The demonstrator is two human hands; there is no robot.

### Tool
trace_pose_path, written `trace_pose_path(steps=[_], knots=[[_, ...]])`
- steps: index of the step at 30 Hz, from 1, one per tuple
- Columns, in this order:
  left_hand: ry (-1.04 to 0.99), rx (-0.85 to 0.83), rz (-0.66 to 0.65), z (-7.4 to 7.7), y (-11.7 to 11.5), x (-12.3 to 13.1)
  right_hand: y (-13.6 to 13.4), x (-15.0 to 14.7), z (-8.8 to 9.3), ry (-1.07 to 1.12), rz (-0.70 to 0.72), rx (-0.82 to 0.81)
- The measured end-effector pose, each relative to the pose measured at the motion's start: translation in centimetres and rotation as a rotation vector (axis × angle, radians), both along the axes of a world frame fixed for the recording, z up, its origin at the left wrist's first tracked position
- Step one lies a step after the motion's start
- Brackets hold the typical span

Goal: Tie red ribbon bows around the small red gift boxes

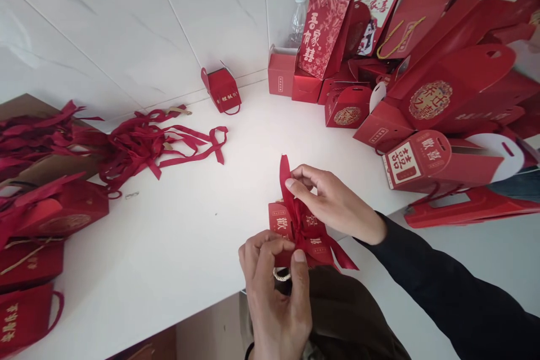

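A small red gift box with pale printed characters lies at the table's front edge, close to my body. Across its top runs a red ribbon, tied at the middle, with one tail reaching down to the right. My right hand pinches the upper part of the ribbon between thumb and fingers. At the near side of the box, my left hand has thumb and forefinger closed on the ribbon by the knot. A twisted cream cord shows beneath the left fingers. Part of the box is hidden by both hands.
Red ribbons lie heaped at the left, spilling from a brown cardboard box. Red gift boxes pile up at the right. A lone small red box stands by the tiled wall, and a plastic bottle is behind the pile.
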State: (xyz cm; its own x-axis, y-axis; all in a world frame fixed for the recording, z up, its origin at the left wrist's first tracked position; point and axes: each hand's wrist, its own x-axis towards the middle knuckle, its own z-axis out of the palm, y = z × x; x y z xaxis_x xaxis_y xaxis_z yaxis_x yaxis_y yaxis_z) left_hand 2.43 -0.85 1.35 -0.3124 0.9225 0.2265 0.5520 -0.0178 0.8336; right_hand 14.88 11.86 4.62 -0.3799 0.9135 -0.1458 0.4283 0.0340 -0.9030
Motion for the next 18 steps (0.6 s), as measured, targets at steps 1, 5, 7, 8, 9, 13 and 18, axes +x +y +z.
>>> trace_pose_path(steps=[1,5,7,8,9,13,18], knots=[[0.004,0.001,0.000,0.0,0.0,0.0,-0.4,0.3,0.1,-0.021,-0.014,0.028],[-0.037,-0.010,0.016,0.3,-0.1,0.2,-2.7,1.7,0.5,-0.090,-0.047,0.242],[-0.093,-0.037,0.033,0.4,-0.1,0.4,-3.7,2.1,0.5,-0.127,0.033,0.299],[-0.112,-0.048,0.030,0.5,-0.1,0.5,-4.1,2.3,0.3,-0.141,0.072,0.312],[-0.124,-0.058,0.025,0.6,-0.2,0.5,-4.2,2.3,0.1,-0.146,0.096,0.325],[-0.104,-0.087,0.009,0.8,-0.6,0.8,-3.6,1.7,-1.2,-0.109,0.107,0.365],[-0.169,-0.030,0.022,0.4,-0.7,0.7,-1.7,1.2,-1.4,-0.057,0.122,0.337]])
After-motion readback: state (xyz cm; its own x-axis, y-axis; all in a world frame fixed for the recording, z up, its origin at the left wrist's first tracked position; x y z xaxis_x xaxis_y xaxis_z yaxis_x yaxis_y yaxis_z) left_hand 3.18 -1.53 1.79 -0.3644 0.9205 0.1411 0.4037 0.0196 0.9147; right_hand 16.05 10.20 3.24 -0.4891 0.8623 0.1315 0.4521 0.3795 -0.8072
